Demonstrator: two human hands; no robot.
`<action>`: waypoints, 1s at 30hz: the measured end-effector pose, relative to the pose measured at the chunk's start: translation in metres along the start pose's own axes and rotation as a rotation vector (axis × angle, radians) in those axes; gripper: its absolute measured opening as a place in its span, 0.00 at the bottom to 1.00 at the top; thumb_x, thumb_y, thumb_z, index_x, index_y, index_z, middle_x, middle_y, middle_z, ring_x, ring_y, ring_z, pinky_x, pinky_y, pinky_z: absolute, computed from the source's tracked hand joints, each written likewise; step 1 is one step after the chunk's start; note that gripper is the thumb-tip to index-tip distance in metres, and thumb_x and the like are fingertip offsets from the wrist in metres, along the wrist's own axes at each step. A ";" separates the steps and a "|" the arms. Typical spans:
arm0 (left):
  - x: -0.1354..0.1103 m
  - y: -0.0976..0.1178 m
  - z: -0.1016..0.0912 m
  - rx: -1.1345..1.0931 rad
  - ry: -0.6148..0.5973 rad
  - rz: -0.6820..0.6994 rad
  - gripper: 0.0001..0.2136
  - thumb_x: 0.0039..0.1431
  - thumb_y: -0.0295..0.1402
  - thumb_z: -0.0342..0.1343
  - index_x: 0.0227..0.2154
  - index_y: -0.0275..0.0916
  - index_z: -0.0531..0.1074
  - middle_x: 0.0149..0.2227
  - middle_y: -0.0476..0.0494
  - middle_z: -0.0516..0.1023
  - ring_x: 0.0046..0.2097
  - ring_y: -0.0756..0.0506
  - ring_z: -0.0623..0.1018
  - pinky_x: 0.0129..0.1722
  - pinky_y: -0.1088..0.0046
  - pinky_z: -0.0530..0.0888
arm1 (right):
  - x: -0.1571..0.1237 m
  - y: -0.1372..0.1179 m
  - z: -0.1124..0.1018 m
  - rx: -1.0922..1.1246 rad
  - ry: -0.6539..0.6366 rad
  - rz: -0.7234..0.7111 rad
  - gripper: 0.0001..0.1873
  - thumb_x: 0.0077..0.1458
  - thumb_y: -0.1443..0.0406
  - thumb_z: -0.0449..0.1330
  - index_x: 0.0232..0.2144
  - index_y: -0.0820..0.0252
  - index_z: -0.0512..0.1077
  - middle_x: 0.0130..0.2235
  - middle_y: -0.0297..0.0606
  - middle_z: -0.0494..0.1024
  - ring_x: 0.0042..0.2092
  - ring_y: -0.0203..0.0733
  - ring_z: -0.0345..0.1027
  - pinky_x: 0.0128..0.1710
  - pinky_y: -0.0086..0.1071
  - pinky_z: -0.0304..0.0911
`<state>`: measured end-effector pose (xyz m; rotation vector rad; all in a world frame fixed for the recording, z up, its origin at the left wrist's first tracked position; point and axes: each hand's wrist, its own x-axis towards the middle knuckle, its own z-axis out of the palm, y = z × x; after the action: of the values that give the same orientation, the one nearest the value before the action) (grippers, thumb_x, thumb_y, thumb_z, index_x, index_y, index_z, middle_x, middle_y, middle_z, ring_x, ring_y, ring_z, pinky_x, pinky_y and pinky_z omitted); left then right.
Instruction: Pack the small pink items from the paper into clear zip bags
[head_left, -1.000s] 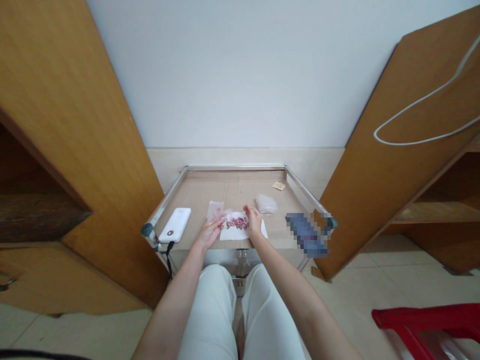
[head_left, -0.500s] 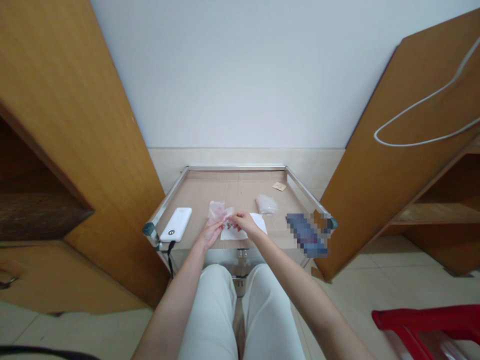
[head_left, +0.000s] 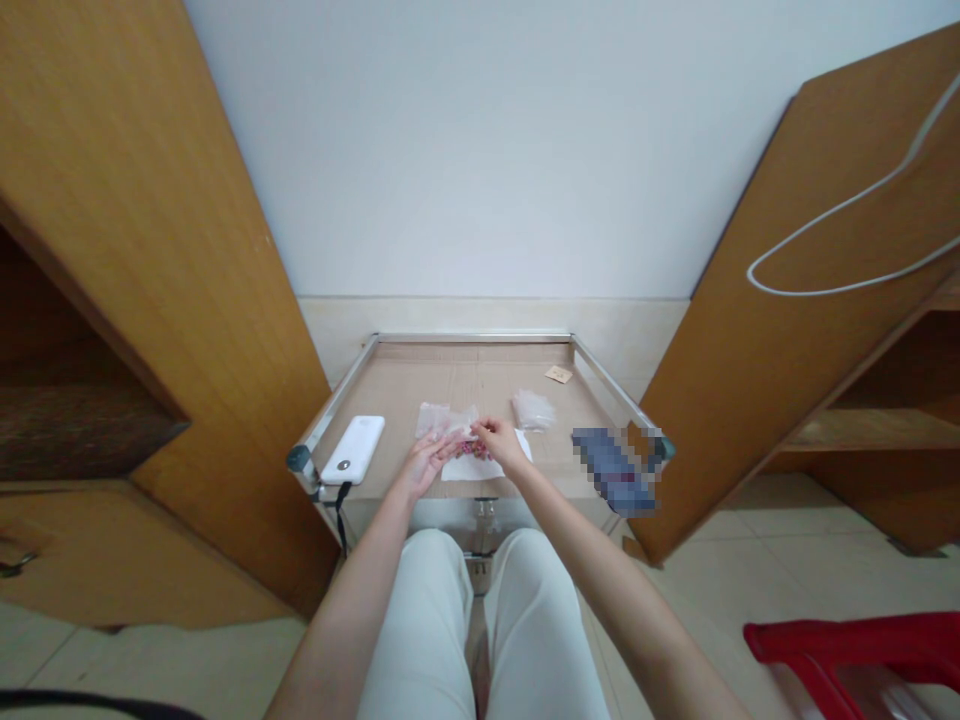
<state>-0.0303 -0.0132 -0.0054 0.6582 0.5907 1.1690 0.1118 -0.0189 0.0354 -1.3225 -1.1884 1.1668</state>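
Observation:
On the table, a white sheet of paper (head_left: 469, 470) bears a heap of small pink and multicoloured pieces (head_left: 476, 450), too small to name. A clear plastic bag (head_left: 435, 418) lies behind the paper, its right part raised towards my fingers. My left hand (head_left: 427, 464) has its fingers stretched along the near side of the bag, touching it. With bent fingers, my right hand (head_left: 501, 444) pinches the bag's right edge above the heap. Its fingertips partly cover that edge.
A white phone-shaped device (head_left: 354, 450) lies at the table's left. On the right are a stack of clear bags (head_left: 534, 410), a small beige card (head_left: 558, 374) and a blurred dark item (head_left: 611, 470). A metal rail (head_left: 472, 337) borders the table; a red stool (head_left: 855, 640) stands lower right.
The bag has been drawn out to the right between my hands. My right hand has shifted slightly right, and more of the coloured heap shows. My left fingers have straightened.

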 end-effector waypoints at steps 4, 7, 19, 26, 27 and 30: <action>0.001 0.002 0.001 -0.027 -0.003 -0.007 0.14 0.53 0.27 0.46 0.43 0.32 0.63 0.34 0.38 0.76 0.40 0.45 0.74 0.46 0.63 0.65 | -0.001 0.008 -0.002 0.104 0.032 -0.105 0.05 0.41 0.65 0.52 0.23 0.61 0.63 0.12 0.25 0.61 0.13 0.28 0.54 0.13 0.22 0.48; 0.003 0.002 0.001 -0.020 0.025 -0.013 0.12 0.54 0.33 0.45 0.38 0.32 0.67 0.32 0.39 0.77 0.40 0.44 0.75 0.45 0.64 0.66 | -0.002 0.012 -0.004 0.212 0.023 -0.115 0.07 0.39 0.66 0.51 0.26 0.61 0.64 0.12 0.23 0.58 0.12 0.27 0.50 0.13 0.22 0.47; 0.002 -0.003 0.003 0.263 -0.010 -0.021 0.10 0.40 0.30 0.60 0.28 0.33 0.71 0.29 0.45 0.77 0.31 0.49 0.75 0.37 0.73 0.69 | -0.008 0.007 -0.004 0.227 -0.044 -0.098 0.15 0.37 0.63 0.53 0.31 0.64 0.66 0.14 0.22 0.57 0.13 0.26 0.48 0.12 0.22 0.45; 0.002 -0.003 0.004 0.207 -0.003 0.015 0.07 0.43 0.30 0.57 0.27 0.33 0.72 0.27 0.44 0.77 0.31 0.50 0.75 0.36 0.75 0.69 | -0.008 0.009 -0.004 0.092 -0.050 -0.124 0.15 0.37 0.66 0.50 0.32 0.64 0.67 0.13 0.22 0.57 0.14 0.26 0.48 0.13 0.22 0.46; 0.003 -0.004 0.005 0.218 -0.006 0.017 0.07 0.43 0.31 0.58 0.27 0.33 0.72 0.27 0.44 0.77 0.31 0.50 0.75 0.35 0.75 0.69 | -0.008 0.010 -0.003 0.075 -0.067 -0.127 0.15 0.37 0.66 0.50 0.31 0.64 0.67 0.13 0.22 0.57 0.14 0.26 0.48 0.13 0.22 0.46; 0.003 -0.005 0.005 0.260 -0.032 0.012 0.08 0.41 0.31 0.59 0.26 0.33 0.72 0.28 0.44 0.77 0.30 0.50 0.75 0.35 0.75 0.69 | -0.010 0.012 -0.002 0.067 -0.076 -0.142 0.15 0.37 0.66 0.51 0.31 0.64 0.67 0.13 0.22 0.57 0.14 0.26 0.48 0.12 0.21 0.45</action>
<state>-0.0232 -0.0123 -0.0057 0.9007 0.7196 1.1003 0.1135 -0.0297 0.0241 -1.1334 -1.2657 1.1524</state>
